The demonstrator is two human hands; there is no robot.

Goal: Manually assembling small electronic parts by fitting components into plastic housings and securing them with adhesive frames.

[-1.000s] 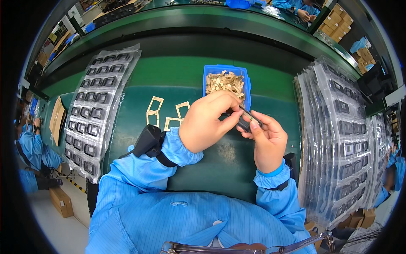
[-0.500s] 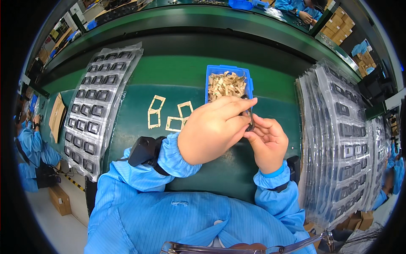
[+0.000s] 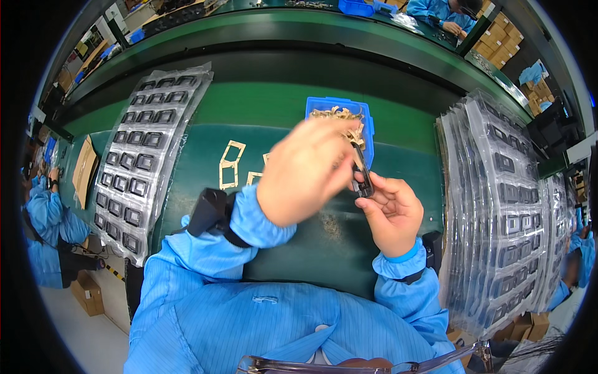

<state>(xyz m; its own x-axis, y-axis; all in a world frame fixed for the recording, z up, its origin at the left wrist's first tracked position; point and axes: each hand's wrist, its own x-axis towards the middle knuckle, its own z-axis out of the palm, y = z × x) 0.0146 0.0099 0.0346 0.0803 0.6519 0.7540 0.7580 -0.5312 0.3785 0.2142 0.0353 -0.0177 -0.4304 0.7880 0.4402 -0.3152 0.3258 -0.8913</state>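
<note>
My right hand (image 3: pixel 396 217) grips a small black plastic frame (image 3: pixel 364 184) between thumb and fingers, tilted on edge above the green bench. Across from it, my left hand (image 3: pixel 304 174) is smeared by motion, its fingertips close to the frame's upper end; whether they hold anything I cannot make out. Just beyond both hands stands a blue plastic bin (image 3: pixel 370 124), filled with tan paper-like strips (image 3: pixel 337 114). Left of my left hand lie several thin tan rectangular frames (image 3: pixel 229 164), some partly hidden behind that hand.
A clear blister tray (image 3: pixel 144 140) of black frames lies at the left. Stacked blister trays (image 3: pixel 492 206) stand tall at the right. A brown cardboard piece (image 3: pixel 85 168) rests farther left. The raised green ledge (image 3: pixel 249 87) runs behind the bin. Other people in blue work nearby.
My left hand has lifted off the black frame and shifted slightly left and up, uncovering more of it. My right hand still holds the frame in nearly the same place.
</note>
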